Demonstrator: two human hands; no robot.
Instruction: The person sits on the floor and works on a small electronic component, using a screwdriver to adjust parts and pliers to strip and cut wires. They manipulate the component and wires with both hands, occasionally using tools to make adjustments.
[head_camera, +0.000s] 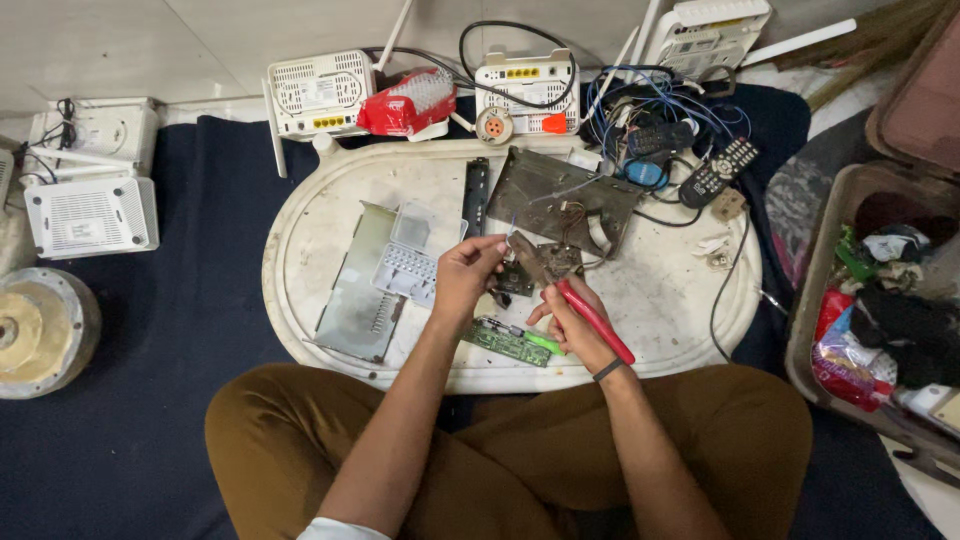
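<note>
My right hand (572, 322) grips red-handled pliers (590, 315) whose metal jaws (524, 250) point up toward my left hand. My left hand (468, 270) pinches a small part at the jaw tips, above a small dark circuit piece (520, 278). A green circuit board (505, 342) lies on the oval white tray (320, 215) just below both hands. A grey metal plate (358, 290) and a white plastic cover (408, 262) lie left of my left hand. A larger brown board with wires (560, 195) lies beyond the hands.
White routers (320, 92) (525, 85) (90, 215) sit at the back and left on the dark mat. A tangle of cables and remote controls (715, 170) lies at the tray's back right. A bin of assorted items (880, 290) stands at right. A round metal object (40, 330) sits at far left.
</note>
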